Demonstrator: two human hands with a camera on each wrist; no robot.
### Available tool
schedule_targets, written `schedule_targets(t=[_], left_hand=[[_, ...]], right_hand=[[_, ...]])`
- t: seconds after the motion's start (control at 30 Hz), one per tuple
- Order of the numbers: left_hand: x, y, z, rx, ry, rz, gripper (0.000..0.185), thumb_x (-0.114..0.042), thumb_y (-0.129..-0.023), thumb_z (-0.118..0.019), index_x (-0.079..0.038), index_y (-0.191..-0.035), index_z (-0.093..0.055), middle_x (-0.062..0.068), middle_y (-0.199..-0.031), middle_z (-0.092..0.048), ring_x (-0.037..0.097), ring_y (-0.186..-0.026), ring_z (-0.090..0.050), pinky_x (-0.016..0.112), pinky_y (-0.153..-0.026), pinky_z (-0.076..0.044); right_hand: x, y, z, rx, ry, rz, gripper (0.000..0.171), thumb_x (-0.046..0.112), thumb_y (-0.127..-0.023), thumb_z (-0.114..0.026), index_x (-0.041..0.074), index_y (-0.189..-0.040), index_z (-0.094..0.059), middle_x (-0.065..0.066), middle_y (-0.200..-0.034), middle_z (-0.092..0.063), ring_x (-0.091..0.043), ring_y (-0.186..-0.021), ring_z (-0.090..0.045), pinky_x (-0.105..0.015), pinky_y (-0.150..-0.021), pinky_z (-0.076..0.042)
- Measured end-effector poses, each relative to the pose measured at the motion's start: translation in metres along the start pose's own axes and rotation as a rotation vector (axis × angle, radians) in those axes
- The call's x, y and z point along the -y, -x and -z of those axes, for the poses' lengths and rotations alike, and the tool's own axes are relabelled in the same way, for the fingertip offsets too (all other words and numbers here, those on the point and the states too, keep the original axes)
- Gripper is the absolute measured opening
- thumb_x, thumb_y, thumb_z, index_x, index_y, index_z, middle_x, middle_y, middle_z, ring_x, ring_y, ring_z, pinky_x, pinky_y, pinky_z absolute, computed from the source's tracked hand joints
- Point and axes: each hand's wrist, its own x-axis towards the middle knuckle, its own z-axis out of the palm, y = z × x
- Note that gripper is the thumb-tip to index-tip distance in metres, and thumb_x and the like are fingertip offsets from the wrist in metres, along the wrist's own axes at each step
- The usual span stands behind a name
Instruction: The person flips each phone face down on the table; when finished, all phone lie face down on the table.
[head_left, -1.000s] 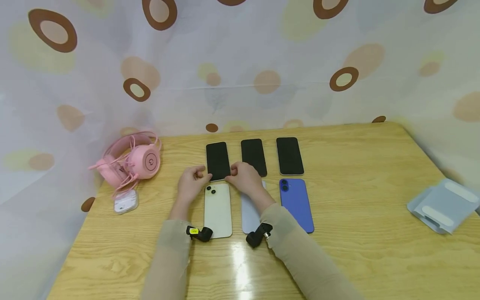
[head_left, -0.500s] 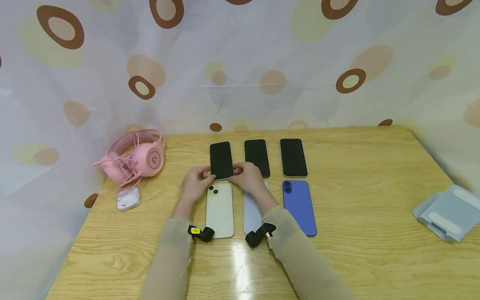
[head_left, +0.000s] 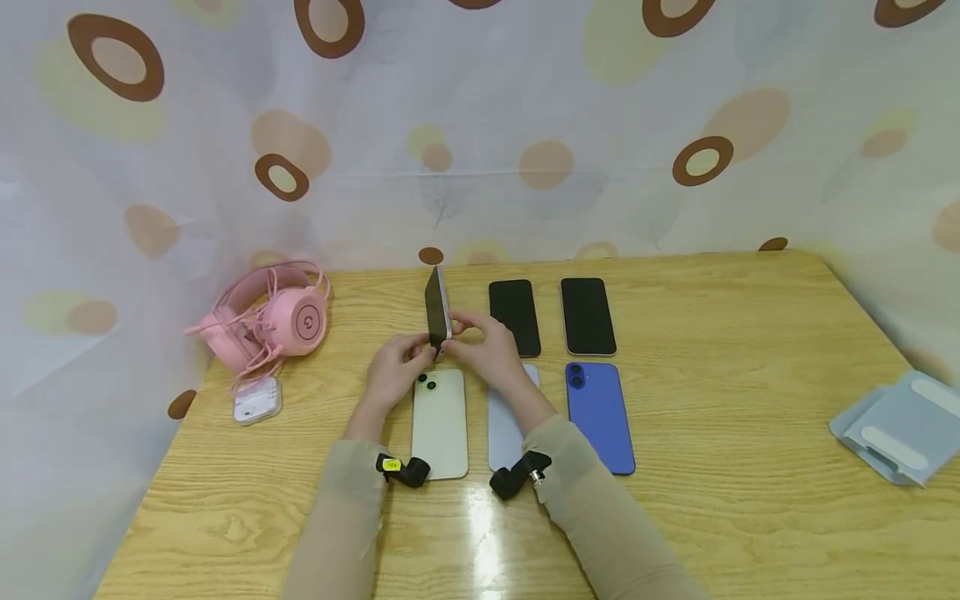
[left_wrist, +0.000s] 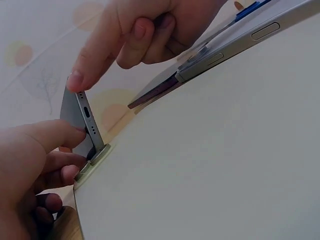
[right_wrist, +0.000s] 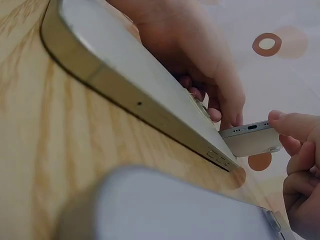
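In the head view a smartphone (head_left: 437,310) stands tilted up on its long edge, its dark screen facing left. My left hand (head_left: 392,371) pinches its lower end from the left. From the right, the thumb and fingers of my right hand (head_left: 489,354) hold the same phone. The right wrist view shows the port end of this smartphone (right_wrist: 251,129) and its pale back with a camera bump. Just below it lies a cream smartphone (head_left: 440,429), back up. A pale smartphone (head_left: 504,429) is partly hidden under my right forearm.
Two dark-screened smartphones, a middle one (head_left: 514,312) and a right one (head_left: 588,317), lie face up behind. A blue smartphone (head_left: 602,421) lies back up nearer me. Pink headphones (head_left: 296,321) and a small white case (head_left: 257,402) are left; a grey-blue folded item (head_left: 900,429) sits far right.
The back-left smartphone lay flat, face up, between my hands. It is now turned up onto its left edge, and my right hand has shifted slightly left with it.
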Motion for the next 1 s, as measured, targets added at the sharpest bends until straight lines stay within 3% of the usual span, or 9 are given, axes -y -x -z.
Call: schedule_targets(t=[0.27,0.47,0.7,0.9,1.0], left_hand=[[-0.0019,0.0023,0.0020,-0.021,0.171,0.088,0.044,-0.042,-0.094,-0.057,-0.012,-0.124,-0.065,0.005,-0.103,-0.055,0.020,-0.092,-0.048,0.034,-0.075,-0.039],[-0.0037,0.0035,0.0023,-0.087,0.319,0.077,0.050,-0.050,-0.089,-0.061,-0.011,-0.120,-0.066,0.005,-0.103,-0.056,0.019,-0.090,-0.048,0.034,-0.074,-0.040],[-0.0031,0.0024,0.0020,-0.192,0.368,0.049,0.040,-0.033,-0.090,-0.067,-0.003,-0.117,-0.066,0.003,-0.087,-0.049,0.014,-0.073,-0.043,0.023,-0.061,-0.035],[-0.0022,0.0024,0.0023,-0.329,0.391,0.105,0.028,-0.013,-0.089,-0.063,0.003,-0.111,-0.067,0.002,-0.084,-0.054,0.010,-0.073,-0.047,0.018,-0.061,-0.038],[-0.0014,0.0041,0.0024,-0.364,0.374,0.135,0.026,-0.008,-0.087,-0.061,0.004,-0.109,-0.068,0.006,-0.085,-0.059,0.010,-0.074,-0.049,0.017,-0.062,-0.040]], right_hand=[[-0.0002,0.0004,-0.0051,0.094,0.019,0.060,0.046,0.026,-0.088,-0.069,0.019,-0.132,-0.059,0.003,-0.103,-0.065,-0.016,-0.119,-0.050,-0.041,-0.098,-0.039],[-0.0004,0.0018,-0.0065,0.160,0.038,0.040,0.044,0.026,-0.091,-0.065,0.026,-0.134,-0.057,0.007,-0.106,-0.064,-0.016,-0.123,-0.047,-0.044,-0.099,-0.038],[-0.0018,0.0028,-0.0077,0.221,0.103,0.026,0.038,0.026,-0.091,-0.066,0.023,-0.129,-0.062,0.003,-0.121,-0.062,-0.019,-0.123,-0.049,-0.043,-0.100,-0.038],[-0.0016,0.0034,-0.0074,0.117,0.227,0.024,0.032,0.016,-0.089,-0.069,0.007,-0.119,-0.067,-0.005,-0.104,-0.067,-0.023,-0.111,-0.057,-0.039,-0.097,-0.041],[-0.0016,0.0055,-0.0078,0.093,0.302,0.007,0.030,0.014,-0.087,-0.070,0.005,-0.115,-0.067,-0.005,-0.100,-0.067,-0.023,-0.105,-0.059,-0.038,-0.093,-0.043]])
